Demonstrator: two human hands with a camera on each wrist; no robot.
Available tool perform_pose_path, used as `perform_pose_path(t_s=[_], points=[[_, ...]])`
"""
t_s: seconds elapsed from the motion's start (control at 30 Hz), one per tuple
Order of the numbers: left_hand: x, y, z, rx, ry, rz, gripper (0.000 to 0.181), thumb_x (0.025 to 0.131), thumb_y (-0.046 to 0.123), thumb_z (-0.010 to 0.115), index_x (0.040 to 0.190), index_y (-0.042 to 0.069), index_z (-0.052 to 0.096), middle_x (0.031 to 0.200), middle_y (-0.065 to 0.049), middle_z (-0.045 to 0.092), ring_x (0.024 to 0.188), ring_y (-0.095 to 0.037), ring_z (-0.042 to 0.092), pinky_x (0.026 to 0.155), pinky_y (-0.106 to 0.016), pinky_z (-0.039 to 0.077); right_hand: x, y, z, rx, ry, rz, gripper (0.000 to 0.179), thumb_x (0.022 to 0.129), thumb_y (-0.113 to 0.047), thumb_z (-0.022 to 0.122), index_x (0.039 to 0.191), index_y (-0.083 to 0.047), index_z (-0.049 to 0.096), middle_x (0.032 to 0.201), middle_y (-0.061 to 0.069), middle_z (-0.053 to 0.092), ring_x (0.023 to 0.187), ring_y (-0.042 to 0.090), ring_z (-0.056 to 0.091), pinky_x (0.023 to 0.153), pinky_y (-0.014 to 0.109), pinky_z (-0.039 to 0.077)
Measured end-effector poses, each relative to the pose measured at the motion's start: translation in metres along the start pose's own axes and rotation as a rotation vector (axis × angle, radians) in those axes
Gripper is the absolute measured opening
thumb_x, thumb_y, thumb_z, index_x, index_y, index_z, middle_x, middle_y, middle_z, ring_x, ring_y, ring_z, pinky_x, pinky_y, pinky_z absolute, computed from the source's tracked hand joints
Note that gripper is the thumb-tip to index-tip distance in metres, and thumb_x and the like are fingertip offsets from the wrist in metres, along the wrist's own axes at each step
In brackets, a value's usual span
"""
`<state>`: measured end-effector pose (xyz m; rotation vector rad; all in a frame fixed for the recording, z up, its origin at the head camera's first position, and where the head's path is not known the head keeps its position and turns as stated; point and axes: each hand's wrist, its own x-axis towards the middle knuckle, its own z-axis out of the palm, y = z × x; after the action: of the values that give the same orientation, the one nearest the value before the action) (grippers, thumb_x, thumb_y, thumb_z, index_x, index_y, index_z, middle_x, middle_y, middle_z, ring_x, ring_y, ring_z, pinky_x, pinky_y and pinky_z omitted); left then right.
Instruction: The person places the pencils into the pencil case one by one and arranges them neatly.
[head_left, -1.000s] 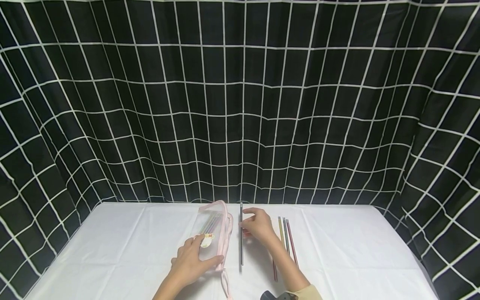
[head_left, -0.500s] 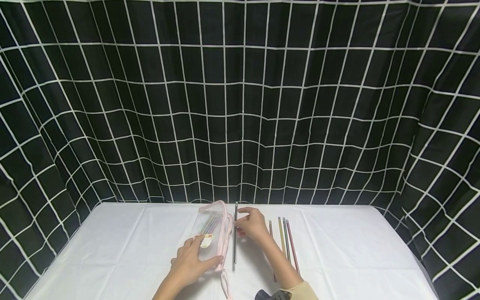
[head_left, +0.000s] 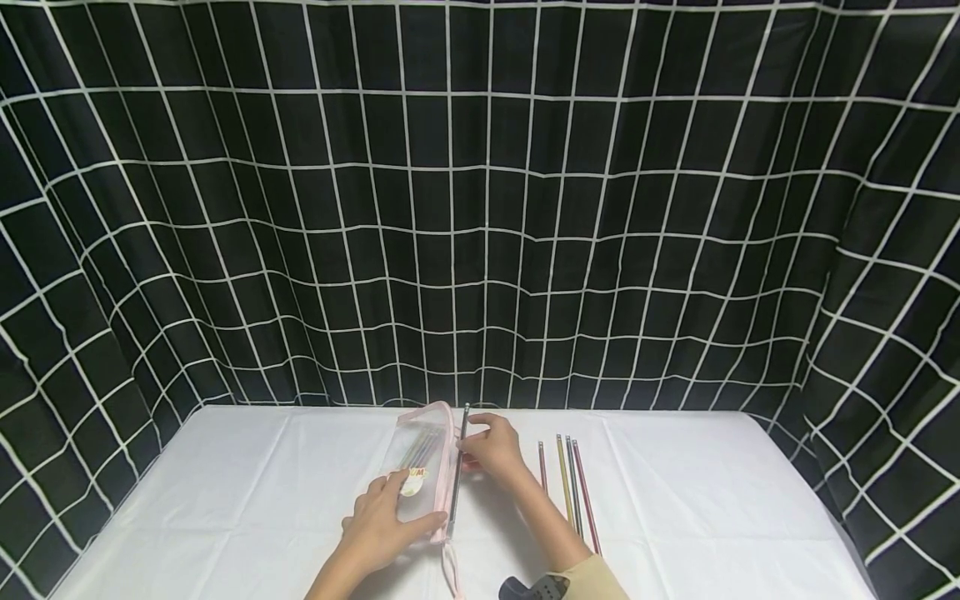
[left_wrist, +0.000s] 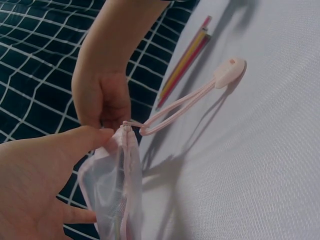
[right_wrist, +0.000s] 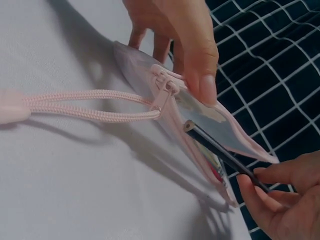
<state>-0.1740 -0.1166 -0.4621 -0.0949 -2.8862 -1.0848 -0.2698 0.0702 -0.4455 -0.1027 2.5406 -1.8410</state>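
Observation:
A translucent pencil case (head_left: 442,410) with pink edging stands on the white table, its zip open and facing right. Several pencils show through its side. My left hand (head_left: 384,521) grips the case, thumb (right_wrist: 206,85) on one wall by the zip and fingers on the other. My right hand (head_left: 493,450) pinches a dark pencil (right_wrist: 220,151) near its far end. This pencil lies along the case's mouth, its flat, unsharpened near end (right_wrist: 189,126) over the opening, close to the zip slider (right_wrist: 165,95).
To the right lie a short-looking red pencil (head_left: 543,467), a yellow pencil (head_left: 564,479), a dark pencil (head_left: 575,483) and another red pencil (head_left: 587,496). A pink pull cord (right_wrist: 90,95) hangs from the zip. A black, white-gridded curtain (head_left: 480,208) rises behind the table.
My right hand has moved left with the dark pencil, from beside the case to its open mouth, and the pencil now leans slightly. My left hand and the case have stayed put.

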Motion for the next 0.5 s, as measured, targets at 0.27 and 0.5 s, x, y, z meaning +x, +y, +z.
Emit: perform_pose_path(t_s=[0.27, 0.5], points=[[0.0, -0.001, -0.001, -0.018, -0.008, 0.007, 0.089, 0.084, 0.055, 0.081, 0.15, 0.003, 0.052, 0.143, -0.031, 0.053, 0.129, -0.057, 0.052, 0.092, -0.084, 0.039, 0.001, 0.001, 0.008, 0.005, 0.005, 0.003, 0.056, 0.085, 0.007, 0.072, 0.137, 0.018, 0.055, 0.087, 0.024, 0.076, 0.059, 0.019, 0.074, 0.06, 0.029, 0.062], [0.0, -0.002, -0.001, -0.02, 0.003, 0.014, 0.087, 0.084, 0.054, 0.081, 0.149, 0.004, 0.053, 0.141, -0.03, 0.054, 0.127, -0.056, 0.054, 0.092, -0.081, 0.04, 0.003, 0.003, 0.018, 0.002, 0.018, 0.008, 0.057, 0.084, 0.003, 0.07, 0.138, 0.017, 0.055, 0.082, 0.019, 0.075, 0.056, 0.013, 0.07, 0.058, 0.029, 0.062]])
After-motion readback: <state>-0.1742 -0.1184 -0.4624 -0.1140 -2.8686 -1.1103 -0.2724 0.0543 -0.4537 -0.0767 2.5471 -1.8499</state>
